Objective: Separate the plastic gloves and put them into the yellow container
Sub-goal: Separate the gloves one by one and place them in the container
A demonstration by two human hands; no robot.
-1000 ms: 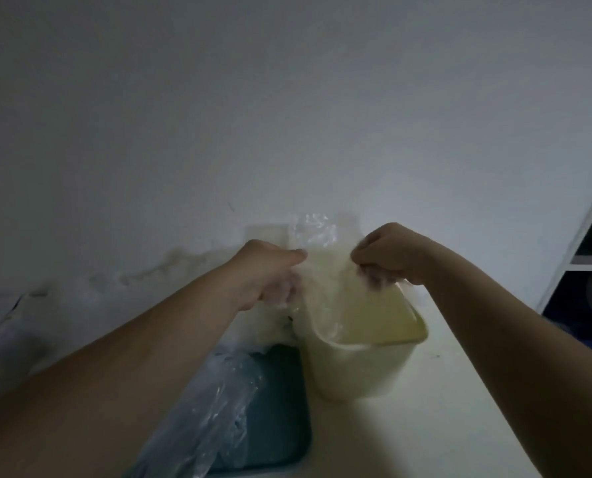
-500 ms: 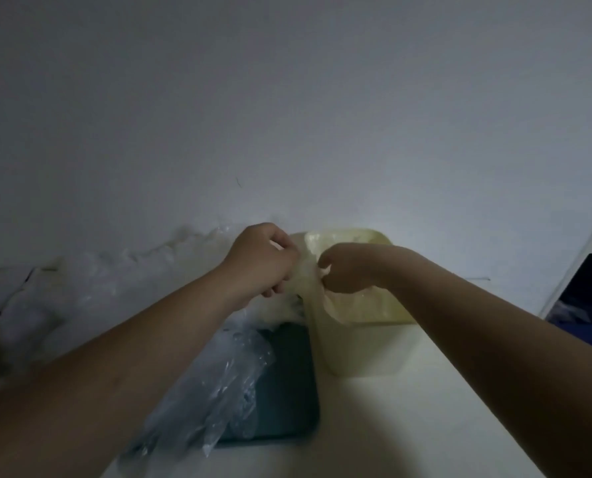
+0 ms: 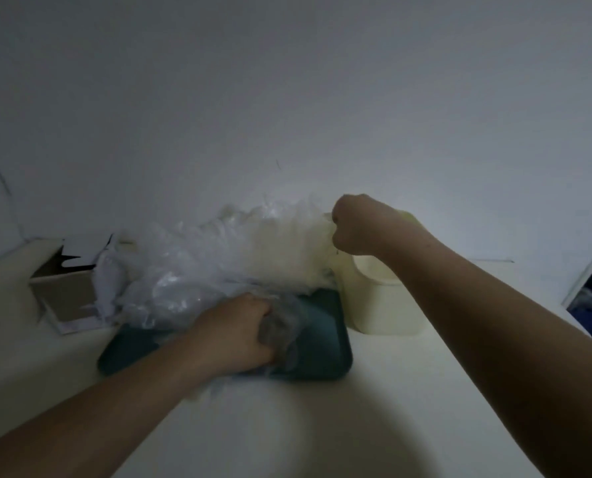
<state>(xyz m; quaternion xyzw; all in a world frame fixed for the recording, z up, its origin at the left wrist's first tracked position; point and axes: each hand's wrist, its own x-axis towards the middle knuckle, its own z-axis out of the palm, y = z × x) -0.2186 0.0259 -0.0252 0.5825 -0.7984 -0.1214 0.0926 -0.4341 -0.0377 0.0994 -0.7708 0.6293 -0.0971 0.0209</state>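
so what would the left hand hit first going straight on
Past the plastic gloves it grips, the left hand would probably reach the yellow container wall, though depth is unclear.

The gloves (image 3: 218, 257) in the left fingers (image 3: 265, 317) are thin, crinkled, glossy translucent film. The tray (image 3: 322, 350) beneath them looks smooth, matt plastic, like the yellow container (image 3: 380, 305) below the right fingers (image 3: 339, 229).
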